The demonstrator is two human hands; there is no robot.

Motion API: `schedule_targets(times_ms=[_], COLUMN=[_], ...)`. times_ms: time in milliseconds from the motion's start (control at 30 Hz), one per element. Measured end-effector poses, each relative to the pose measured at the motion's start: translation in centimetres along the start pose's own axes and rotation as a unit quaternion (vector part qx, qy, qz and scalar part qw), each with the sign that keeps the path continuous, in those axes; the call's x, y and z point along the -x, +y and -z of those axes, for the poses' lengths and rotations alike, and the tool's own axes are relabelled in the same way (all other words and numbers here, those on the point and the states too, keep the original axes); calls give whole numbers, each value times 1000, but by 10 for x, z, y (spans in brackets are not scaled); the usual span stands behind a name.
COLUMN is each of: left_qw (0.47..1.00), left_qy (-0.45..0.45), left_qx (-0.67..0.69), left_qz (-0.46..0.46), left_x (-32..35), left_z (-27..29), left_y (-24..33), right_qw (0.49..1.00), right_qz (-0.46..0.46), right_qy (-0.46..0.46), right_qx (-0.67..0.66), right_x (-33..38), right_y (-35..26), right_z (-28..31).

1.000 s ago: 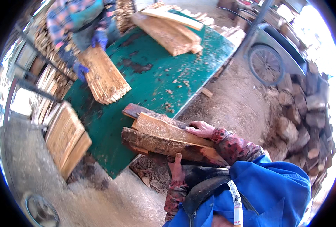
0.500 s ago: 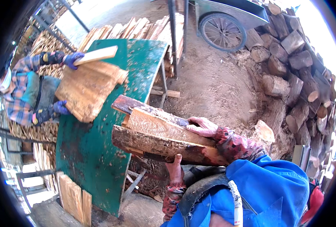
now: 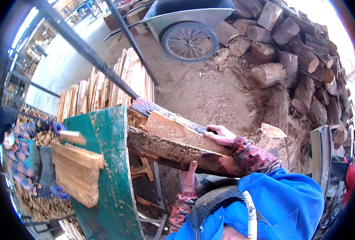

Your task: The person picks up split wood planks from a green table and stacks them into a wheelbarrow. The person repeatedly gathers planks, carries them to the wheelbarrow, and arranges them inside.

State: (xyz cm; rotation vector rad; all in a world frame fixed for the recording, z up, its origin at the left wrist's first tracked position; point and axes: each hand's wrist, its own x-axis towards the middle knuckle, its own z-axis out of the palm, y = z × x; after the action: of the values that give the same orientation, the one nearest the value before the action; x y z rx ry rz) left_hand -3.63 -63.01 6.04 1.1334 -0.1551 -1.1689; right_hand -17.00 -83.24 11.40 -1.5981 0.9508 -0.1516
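Rough bark-edged wood slabs (image 3: 173,147), stacked together lengthwise, lie across my front between both hands. From the far side my right hand (image 3: 221,136) grips them, its fingers bent over the upper edge of the bark-covered piece. Against the near lower edge, my left hand (image 3: 189,178) is closed with its thumb up on the bark; its other fingers are hidden beneath. The slabs' left ends reach the edge of a green tabletop (image 3: 113,160); whether they touch it I cannot tell.
Across the green table a co-worker (image 3: 23,156) in purple gloves handles boards (image 3: 75,168). Split planks (image 3: 133,76) are stacked behind a metal post. A metal cart (image 3: 189,38) stands further back, and a log pile (image 3: 301,60) rises at the right.
My view has swung to the right, so the table and cart appear further left. Both my hands keep hold of the slabs. The co-worker's boards have shifted lower and turned.
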Motion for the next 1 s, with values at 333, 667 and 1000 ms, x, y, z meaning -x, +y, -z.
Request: schedule_targets(times_ms=[333,667,1000], left_qw=[997,986,993], left_qy=[-34,-103,-57], left_qx=[-29,-59,-31], left_qz=[56,113,100], left_x=[-198,-362,-524], left_z=[-52,-124,-273], left_y=[53,92,99], right_qw=[995,985,989], right_qz=[-19,-36,-21], right_qy=[100,166,145], right_qx=[12,-27,-9], right_x=[-150,-264,-411], right_y=[-17,-30,-17], right_z=[83,184,351])
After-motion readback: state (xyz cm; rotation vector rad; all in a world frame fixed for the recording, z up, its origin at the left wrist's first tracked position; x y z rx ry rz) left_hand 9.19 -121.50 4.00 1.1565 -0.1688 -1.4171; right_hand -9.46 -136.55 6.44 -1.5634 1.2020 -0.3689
